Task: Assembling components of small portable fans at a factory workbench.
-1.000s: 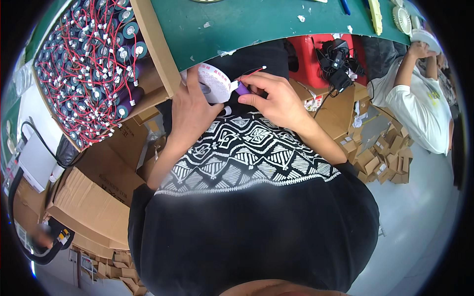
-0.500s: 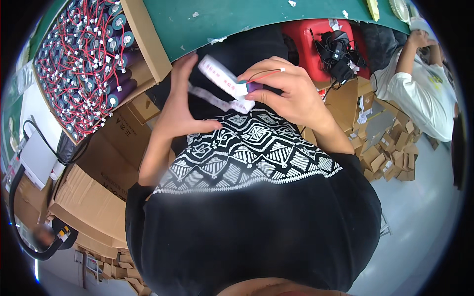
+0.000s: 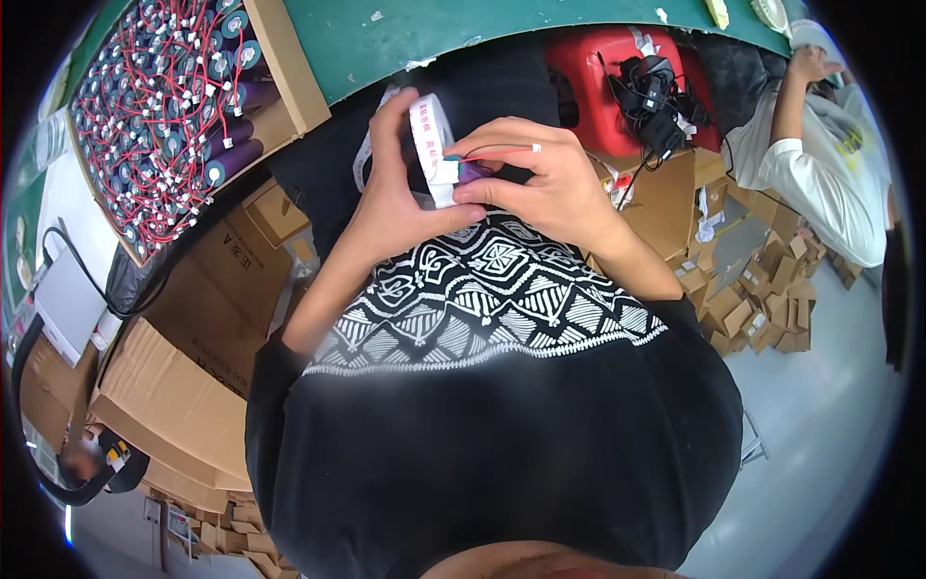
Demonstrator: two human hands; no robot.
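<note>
A white roll of tape (image 3: 424, 130) with red print stands on edge in front of my chest. My left hand (image 3: 391, 198) is curled around it, fingers at the upper left and thumb near its lower side. Pinched in my right hand (image 3: 545, 179) is a purple cylindrical battery cell (image 3: 470, 173), mostly covered by the fingers. Its teal end meets the tape. A thin red wire (image 3: 497, 149) runs from the cell over my right fingers to a small white connector (image 3: 536, 148). Behind my left hand a pale strip (image 3: 361, 166) hangs in a loop.
At upper left, a cardboard box (image 3: 301, 72) holds many purple cells with red wires. A green table (image 3: 386, 48) spans the far side. On a red stool (image 3: 588, 92) lie black cables and adapters (image 3: 654, 101). A person in a white shirt (image 3: 820, 183) sits right, near small cartons (image 3: 762, 299).
My left hand has moved right and closed around the tape roll, which now stands more upright. The cell in my right hand has shifted slightly left.
</note>
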